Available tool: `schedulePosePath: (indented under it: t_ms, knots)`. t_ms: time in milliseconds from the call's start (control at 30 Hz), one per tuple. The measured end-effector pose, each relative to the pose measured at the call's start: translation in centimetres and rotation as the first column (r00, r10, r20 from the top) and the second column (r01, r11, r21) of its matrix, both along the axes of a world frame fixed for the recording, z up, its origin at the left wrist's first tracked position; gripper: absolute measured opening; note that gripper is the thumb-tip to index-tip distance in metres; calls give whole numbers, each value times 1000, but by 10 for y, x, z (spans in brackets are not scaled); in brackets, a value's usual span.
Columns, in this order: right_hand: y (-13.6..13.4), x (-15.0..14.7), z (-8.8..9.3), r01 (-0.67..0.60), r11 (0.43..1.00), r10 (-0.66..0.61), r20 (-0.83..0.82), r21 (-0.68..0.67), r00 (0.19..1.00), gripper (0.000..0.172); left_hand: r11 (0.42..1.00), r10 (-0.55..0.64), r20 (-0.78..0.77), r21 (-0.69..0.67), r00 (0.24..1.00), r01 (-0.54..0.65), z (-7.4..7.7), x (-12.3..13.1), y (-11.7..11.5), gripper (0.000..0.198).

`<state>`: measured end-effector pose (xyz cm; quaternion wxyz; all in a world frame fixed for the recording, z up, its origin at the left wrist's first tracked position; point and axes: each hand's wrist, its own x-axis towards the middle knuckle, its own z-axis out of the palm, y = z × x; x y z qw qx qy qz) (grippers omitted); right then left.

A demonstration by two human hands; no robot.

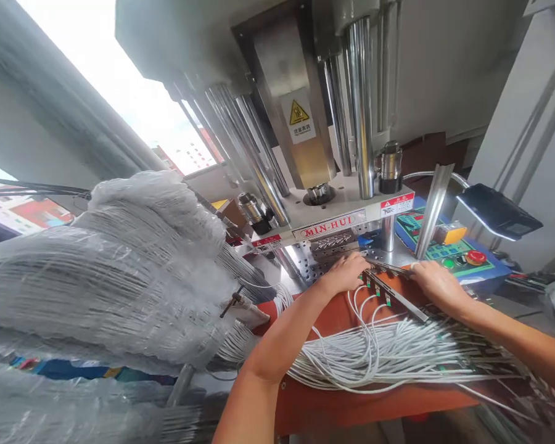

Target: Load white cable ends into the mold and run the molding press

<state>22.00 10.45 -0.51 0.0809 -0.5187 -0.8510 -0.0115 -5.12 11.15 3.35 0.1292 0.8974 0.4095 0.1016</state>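
At a MIN-HUI press [277, 132], chrome columns rise at 12 o'clock from the hands, and a control panel [448, 253] with a red stop button [476, 257] sits at 2 o'clock. At 9 o'clock bulks a clear plastic bag [97, 209], packed with long bundled white cable [120, 290]; it looks soft and fairly heavy as a mass. A rust-orange mat [351, 410] covers the tabletop [504, 296] under a loose fan of white wires [379, 361]. Singly these look light and limp, prone to tangling, and are best gathered near their ends. Small green-marked terminals [377, 290] line a slim steel bar [395, 297], which seems stiff and safest held by its ends. A second bar [388, 266] lies just beyond it, at 12 o'clock. Left hand [345, 274] and right hand [439, 287] sit at opposite ends of the bars, each grip curled downward with the fingers together; whether either pinches metal, I cannot tell.
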Motion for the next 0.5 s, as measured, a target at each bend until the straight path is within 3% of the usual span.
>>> schedulePosePath:
  t_ms: [100,200,367,500]
  knots:
    - [5,-6,1,-48,999,49,26,-18,998,20,999,12,-22,32,1000,-11,-1,-7,-10,34]
    - [-5,-17,8,-96,993,95,-19,-70,995,23,994,105,-10,37,994,-104,-3,-16,-26,33]
    - [-42,-49,15,-302,949,285,-163,-89,945,60,979,204,57,-5,977,-204,-8,-27,-48,27]
    - [-51,-63,12,-352,928,337,-134,-118,932,50,966,256,132,-8,958,-258,-15,-32,-54,29]
